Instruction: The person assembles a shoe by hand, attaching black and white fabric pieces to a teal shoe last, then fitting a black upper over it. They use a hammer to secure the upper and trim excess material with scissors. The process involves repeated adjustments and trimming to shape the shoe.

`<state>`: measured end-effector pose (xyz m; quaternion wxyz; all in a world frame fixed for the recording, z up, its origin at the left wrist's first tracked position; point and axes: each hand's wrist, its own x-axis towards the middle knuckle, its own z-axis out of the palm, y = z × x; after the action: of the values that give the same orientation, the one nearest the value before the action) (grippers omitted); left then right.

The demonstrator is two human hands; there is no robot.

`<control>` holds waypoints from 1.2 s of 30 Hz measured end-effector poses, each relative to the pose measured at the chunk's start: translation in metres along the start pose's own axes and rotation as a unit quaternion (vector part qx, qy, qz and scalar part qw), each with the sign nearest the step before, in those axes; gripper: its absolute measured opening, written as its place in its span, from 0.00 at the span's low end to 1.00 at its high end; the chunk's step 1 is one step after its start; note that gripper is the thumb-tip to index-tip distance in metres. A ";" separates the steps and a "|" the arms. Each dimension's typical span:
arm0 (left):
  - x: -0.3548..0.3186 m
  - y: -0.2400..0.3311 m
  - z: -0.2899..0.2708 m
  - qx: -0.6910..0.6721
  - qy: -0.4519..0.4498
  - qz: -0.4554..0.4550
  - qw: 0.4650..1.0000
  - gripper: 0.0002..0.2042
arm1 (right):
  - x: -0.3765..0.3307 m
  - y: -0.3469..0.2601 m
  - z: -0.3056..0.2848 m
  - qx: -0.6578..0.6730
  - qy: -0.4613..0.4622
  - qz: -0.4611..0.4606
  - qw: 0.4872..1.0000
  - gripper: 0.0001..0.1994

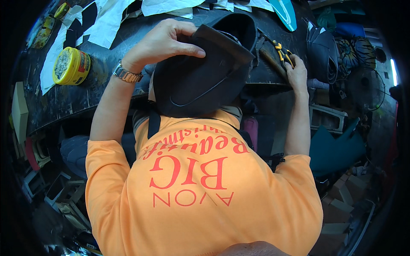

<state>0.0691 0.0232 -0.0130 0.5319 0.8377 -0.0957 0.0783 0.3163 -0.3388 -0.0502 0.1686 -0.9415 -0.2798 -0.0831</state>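
A black, stiff piece of material (pixel 200 81), bent round into an open loop at its far end, rests at the near edge of the dark worktable, partly over my lap. A thin curved line, perhaps a cord or seam, runs across its face. My left hand (pixel 175 42) pinches its upper left edge between thumb and fingers. Off to the right, my right hand (pixel 297 72) has its fingers closed on the handles of yellow-and-black pliers (pixel 280 50), whose jaws point away from me. Part of the handles is hidden by the fingers.
A yellow tub (pixel 79 64) stands left on the dark worktable (pixel 115 81). White sheets (pixel 106 25) and black scraps lie along the far side. A long brown piece (pixel 271 59) lies beside the pliers. Rolled dark material (pixel 322 55) and a fan (pixel 366 87) are at right.
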 end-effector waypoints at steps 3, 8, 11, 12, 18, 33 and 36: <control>-0.006 0.009 -0.005 -0.081 -0.018 -0.092 0.992 0.13 | 0.002 0.007 -0.001 -0.041 -0.029 -0.010 0.999 0.17; -0.005 0.015 -0.005 -0.103 -0.028 -0.143 0.984 0.13 | 0.016 0.004 -0.014 -0.061 -0.131 0.008 0.990 0.15; -0.006 0.013 -0.006 -0.136 -0.031 -0.142 0.980 0.14 | 0.012 -0.003 -0.038 0.148 -0.190 0.123 0.963 0.13; -0.006 0.013 -0.007 -0.152 -0.032 -0.139 0.978 0.14 | 0.005 -0.006 -0.047 0.263 -0.192 0.168 0.930 0.13; 0.000 0.007 -0.007 -0.183 -0.057 -0.132 0.973 0.14 | -0.051 -0.049 -0.078 0.490 -0.179 0.043 0.852 0.16; 0.002 0.007 -0.007 -0.184 -0.059 -0.119 0.974 0.15 | -0.065 -0.099 -0.092 0.170 -0.259 -0.034 0.950 0.36; 0.001 0.005 -0.006 -0.182 -0.055 -0.117 0.975 0.14 | -0.065 -0.098 -0.093 0.163 -0.281 -0.017 0.946 0.37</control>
<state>0.0688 0.0258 -0.0056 0.6749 0.7353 -0.0389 -0.0493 0.2025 -0.3279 0.0469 0.2332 -0.8812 -0.3417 0.2286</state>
